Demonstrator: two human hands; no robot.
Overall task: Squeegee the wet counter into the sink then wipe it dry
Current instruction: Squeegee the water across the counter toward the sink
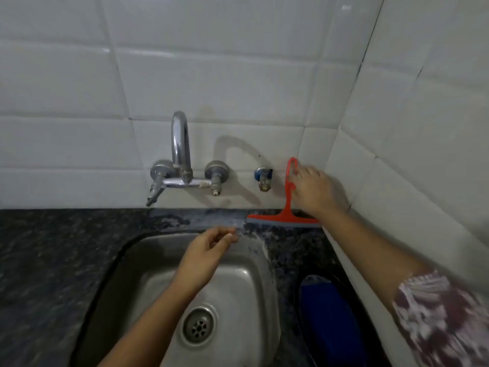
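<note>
We find the squeegee [288, 205] right of centre in the frame, in the back corner where the desk [53, 260] meets the tiled wall. Its grey-edged blade lies on the desk, running left to right across the frame. Its red handle stands up from the blade's middle and leans against the tiles.

The right hand [315, 192] is on that handle from the right side, with its fingers [295, 177] against the upper loop. We cannot tell whether they have closed round it, because the back of the hand hides the grasp. The left hand [203, 258] hangs over the sink [158, 260] at centre frame, fingers loosely curled with the thumb near the fingertips, and it holds nothing.

The right hand is plainly the nearer one, so we judge the step in hand to be taking up the squeegee. The sink lies down and to the left of the blade. Pale wet patches show on the strip of desk between the two, so we would expect the stroke to run down-left.

A blue cloth [325, 319] lies on the desk at lower right, just beside the sink and below the right forearm.
</note>
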